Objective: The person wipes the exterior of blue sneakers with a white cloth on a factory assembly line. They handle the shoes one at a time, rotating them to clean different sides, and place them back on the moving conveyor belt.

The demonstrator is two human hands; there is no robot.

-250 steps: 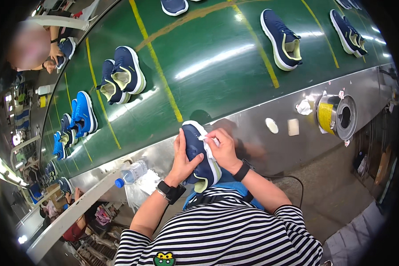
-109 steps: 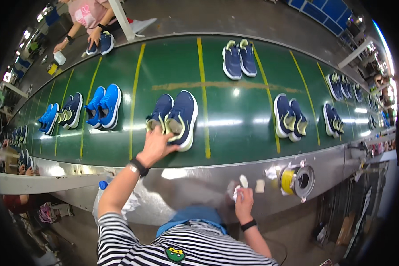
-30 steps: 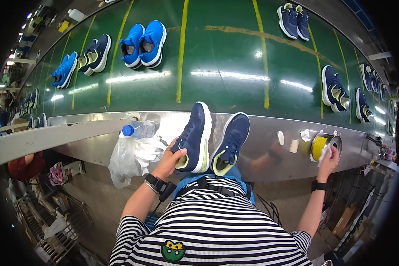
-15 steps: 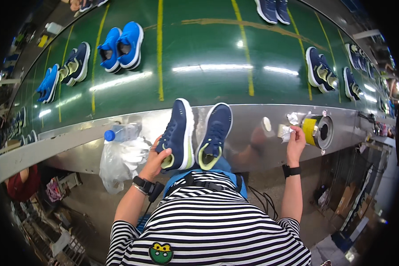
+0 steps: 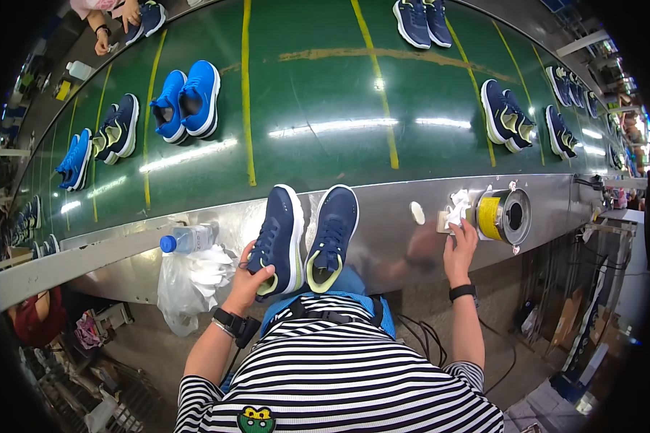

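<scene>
A pair of navy sneakers with white soles and pale green linings stands at the near metal ledge, toes away from me. My left hand [image 5: 247, 280] grips the left sneaker [image 5: 276, 229] at its heel, thumb by the collar. Beside it, untouched, is the right sneaker [image 5: 334, 227]. Over to the right, my right hand [image 5: 461, 254] has its fingertips closed on a crumpled white wipe [image 5: 458, 207], which lies over a small pale block [image 5: 442, 222]. Next to that, a round tin [image 5: 513, 216] with a yellow label rests on its side.
Beyond the ledge runs a green belt [image 5: 318, 86] with yellow lines, carrying blue sneakers [image 5: 199, 99] and more navy pairs [image 5: 508, 115]. A capped bottle [image 5: 193, 239] and a plastic bag [image 5: 180, 289] are at left. Another person's hands [image 5: 128, 13] touch shoes at the far left.
The view has tilted, so the scene sits lower. At the white wipe, my right hand's fingers have shifted and the wipe now bunches up higher. My left hand keeps its hold on the sneaker.
</scene>
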